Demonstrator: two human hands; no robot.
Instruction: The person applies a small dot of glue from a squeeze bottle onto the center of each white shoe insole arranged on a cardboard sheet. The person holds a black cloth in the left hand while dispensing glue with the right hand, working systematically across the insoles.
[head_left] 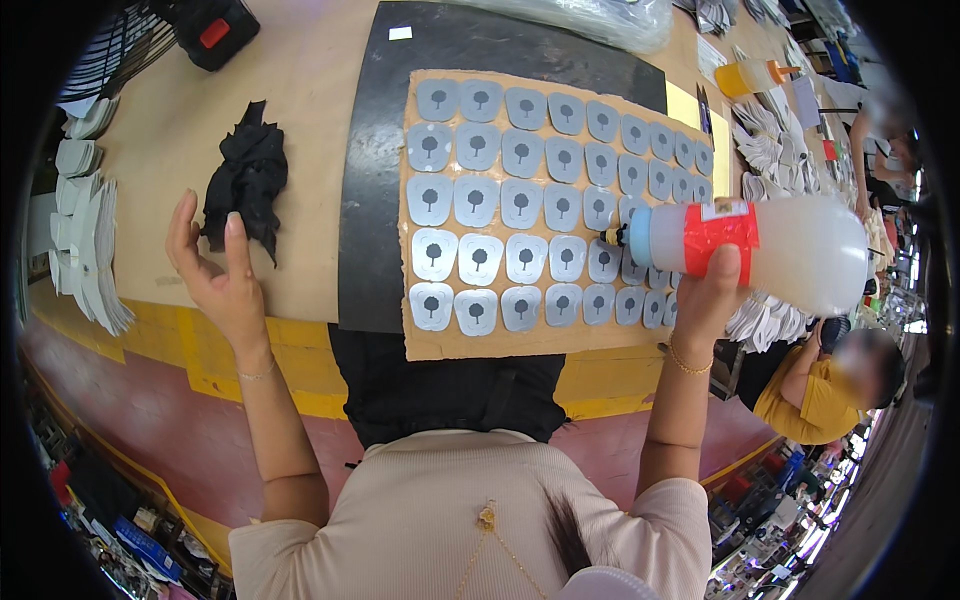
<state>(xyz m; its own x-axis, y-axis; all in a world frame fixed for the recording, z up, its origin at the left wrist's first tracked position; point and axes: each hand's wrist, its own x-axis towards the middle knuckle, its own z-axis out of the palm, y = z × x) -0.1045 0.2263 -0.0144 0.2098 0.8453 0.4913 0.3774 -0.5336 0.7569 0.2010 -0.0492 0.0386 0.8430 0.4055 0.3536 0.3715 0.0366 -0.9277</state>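
Note:
My right hand [708, 298] is wrapped round a large translucent squeeze bottle [805, 250] with a red band and a pale blue collar. The bottle lies tilted on its side, its dark nozzle tip pointing left over the patches. Rows of grey rounded patches [479, 203], each with a dark tree print, cover a brown cardboard sheet [620, 340]. Some patches in the left columns show a wet-looking gloss. My left hand [222, 275] is raised near the table's front edge with fingers apart and nothing in it. Just beyond it lies a crumpled black cloth [245, 180].
Under the cardboard is a black board [372, 200]. White stacked pieces [90, 240] stand at the far left, beside a black fan-like device [213, 32]. A yellow-filled squeeze bottle [748, 77] and more white pieces [775, 150] are at right. A person in yellow [815, 395] sits there.

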